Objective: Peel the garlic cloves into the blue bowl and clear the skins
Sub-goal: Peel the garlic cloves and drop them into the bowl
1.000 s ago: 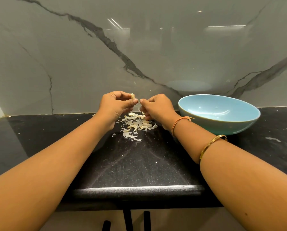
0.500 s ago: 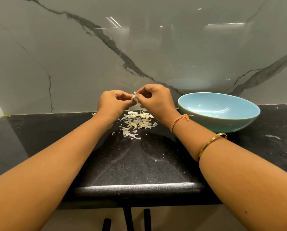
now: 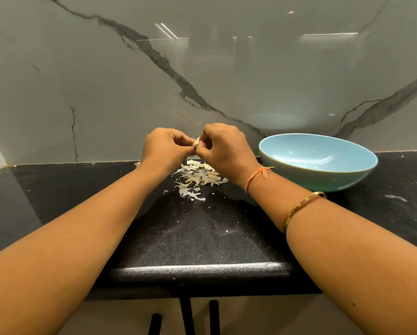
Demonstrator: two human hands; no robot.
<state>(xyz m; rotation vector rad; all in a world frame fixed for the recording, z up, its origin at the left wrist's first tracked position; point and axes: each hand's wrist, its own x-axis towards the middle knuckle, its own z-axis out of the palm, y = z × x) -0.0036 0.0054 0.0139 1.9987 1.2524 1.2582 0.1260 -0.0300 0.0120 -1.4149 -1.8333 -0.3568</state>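
Note:
A small pale garlic clove [image 3: 196, 143] is held above the black counter between both hands. My left hand [image 3: 165, 147] pinches it from the left. My right hand [image 3: 224, 145] pinches it from the right, fingers curled, thumb and fingertips on its skin. Directly below lies a heap of garlic cloves and papery skins [image 3: 197, 177]. The blue bowl [image 3: 318, 163] stands to the right of my right wrist; what I see of its inside holds only a few tiny flecks.
The black speckled counter [image 3: 202, 238] ends at a rounded front edge close to me. A glossy marble-patterned wall rises right behind the heap. Small skin scraps lie scattered, one at the right [image 3: 395, 197]. Dark handles [image 3: 213, 315] show below the counter.
My right hand rose from the heap to meet my left hand at the clove. Both hands have lifted slightly and now work the clove together.

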